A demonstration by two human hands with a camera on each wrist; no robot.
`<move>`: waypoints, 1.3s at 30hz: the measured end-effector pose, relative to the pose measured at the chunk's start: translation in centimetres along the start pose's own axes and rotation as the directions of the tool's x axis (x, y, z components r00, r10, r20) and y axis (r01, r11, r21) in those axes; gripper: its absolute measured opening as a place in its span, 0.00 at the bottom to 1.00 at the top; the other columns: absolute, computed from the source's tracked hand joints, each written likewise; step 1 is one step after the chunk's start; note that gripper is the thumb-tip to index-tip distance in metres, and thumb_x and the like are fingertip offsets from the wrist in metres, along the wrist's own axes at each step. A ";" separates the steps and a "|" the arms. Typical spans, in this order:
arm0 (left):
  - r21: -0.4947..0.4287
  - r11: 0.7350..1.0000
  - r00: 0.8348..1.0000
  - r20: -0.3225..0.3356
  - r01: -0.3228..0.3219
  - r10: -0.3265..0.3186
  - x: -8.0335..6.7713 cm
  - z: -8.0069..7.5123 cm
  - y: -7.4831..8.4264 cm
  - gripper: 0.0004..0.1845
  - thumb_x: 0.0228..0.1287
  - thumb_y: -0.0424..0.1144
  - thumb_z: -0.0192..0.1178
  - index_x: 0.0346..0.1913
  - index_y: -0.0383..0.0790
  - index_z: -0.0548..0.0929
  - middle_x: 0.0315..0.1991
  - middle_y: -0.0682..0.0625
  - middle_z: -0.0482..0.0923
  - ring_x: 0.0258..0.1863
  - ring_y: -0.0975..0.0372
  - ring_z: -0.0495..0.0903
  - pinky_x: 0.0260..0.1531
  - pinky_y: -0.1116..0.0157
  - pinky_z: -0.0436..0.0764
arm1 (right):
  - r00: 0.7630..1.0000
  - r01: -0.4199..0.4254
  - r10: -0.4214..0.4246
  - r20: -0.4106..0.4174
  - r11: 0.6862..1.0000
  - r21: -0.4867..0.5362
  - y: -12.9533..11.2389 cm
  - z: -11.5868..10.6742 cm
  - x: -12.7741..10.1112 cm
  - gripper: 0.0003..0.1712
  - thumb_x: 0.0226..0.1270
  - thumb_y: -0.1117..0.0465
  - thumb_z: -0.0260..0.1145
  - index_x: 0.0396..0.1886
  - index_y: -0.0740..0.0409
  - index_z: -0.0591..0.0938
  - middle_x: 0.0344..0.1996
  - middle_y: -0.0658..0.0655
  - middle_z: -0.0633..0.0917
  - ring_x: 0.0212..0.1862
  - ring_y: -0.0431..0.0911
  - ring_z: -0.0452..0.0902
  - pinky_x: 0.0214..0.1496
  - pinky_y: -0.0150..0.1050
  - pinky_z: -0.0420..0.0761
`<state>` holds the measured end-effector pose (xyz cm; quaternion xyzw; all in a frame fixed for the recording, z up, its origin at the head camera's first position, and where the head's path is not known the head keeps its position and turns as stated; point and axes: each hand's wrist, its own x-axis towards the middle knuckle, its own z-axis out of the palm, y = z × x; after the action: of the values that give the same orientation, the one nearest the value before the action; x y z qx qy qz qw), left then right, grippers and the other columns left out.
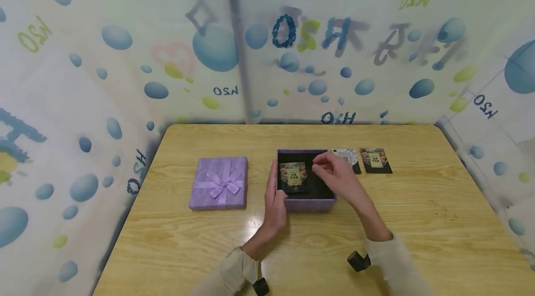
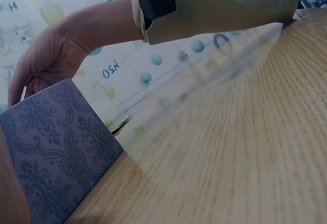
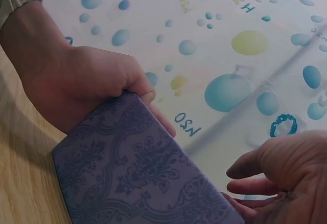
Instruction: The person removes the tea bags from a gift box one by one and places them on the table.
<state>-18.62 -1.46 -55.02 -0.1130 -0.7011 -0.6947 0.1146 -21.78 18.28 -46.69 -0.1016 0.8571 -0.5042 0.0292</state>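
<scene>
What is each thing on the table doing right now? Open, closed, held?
Purple box: open, one packet inside.
Lid: off, flat on the table, bow up.
Packet in box: lying flat.
Two packets: flat on the table behind the box.
Left hand: grips the box's side.
Right hand: over the box, holding nothing.

A packet (image 1: 294, 176) lies in the box (image 1: 309, 204), lid (image 1: 219, 183) left, two packets (image 1: 362, 161) right.

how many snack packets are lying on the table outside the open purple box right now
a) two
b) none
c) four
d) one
a) Two dark snack packets lie side by side on the wooden table, just right of the open purple patterned box; a third packet sits inside the box.
</scene>
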 end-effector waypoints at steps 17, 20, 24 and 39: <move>-0.003 1.000 1.000 0.003 -0.007 0.007 0.0 -0.1 0.0 0.46 0.59 0.22 0.37 0.85 0.38 0.49 0.85 0.47 0.48 0.83 0.57 0.46 0.76 0.71 0.49 | 0.994 0.096 -0.107 -0.026 0.961 -0.258 -0.8 3.3 0.2 0.14 0.71 0.69 0.68 0.53 0.71 0.81 0.45 0.66 0.83 0.44 0.54 0.85 0.46 0.48 0.86; 0.005 1.000 1.000 0.001 -0.002 0.002 0.0 -0.2 0.0 0.46 0.58 0.22 0.37 0.85 0.40 0.50 0.85 0.48 0.49 0.83 0.58 0.46 0.76 0.71 0.49 | 0.993 0.103 -0.117 -0.023 0.937 -0.335 -1.1 4.1 0.3 0.16 0.68 0.69 0.70 0.52 0.71 0.81 0.44 0.67 0.83 0.42 0.54 0.85 0.44 0.49 0.86; 0.005 1.000 1.000 0.004 -0.008 0.008 0.0 -0.2 0.0 0.46 0.58 0.22 0.37 0.85 0.39 0.50 0.85 0.44 0.49 0.83 0.57 0.46 0.76 0.72 0.49 | 0.996 0.076 -0.088 -0.013 0.919 -0.387 -1.3 4.7 0.5 0.18 0.66 0.69 0.72 0.54 0.70 0.81 0.45 0.67 0.83 0.42 0.54 0.85 0.42 0.49 0.85; -0.005 1.000 1.000 0.006 -0.025 0.025 0.0 -0.2 -0.1 0.46 0.58 0.21 0.37 0.85 0.38 0.49 0.85 0.43 0.48 0.83 0.55 0.46 0.75 0.72 0.50 | 0.953 -0.206 0.279 0.119 0.882 -0.423 -1.3 5.4 1.7 0.40 0.76 0.55 0.64 0.79 0.65 0.60 0.26 0.57 0.80 0.16 0.46 0.68 0.19 0.39 0.66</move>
<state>-18.66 -1.62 -55.15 -0.1244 -0.6982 -0.6946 0.1208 -22.44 12.71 -48.08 -0.0414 0.9428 -0.2966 0.1462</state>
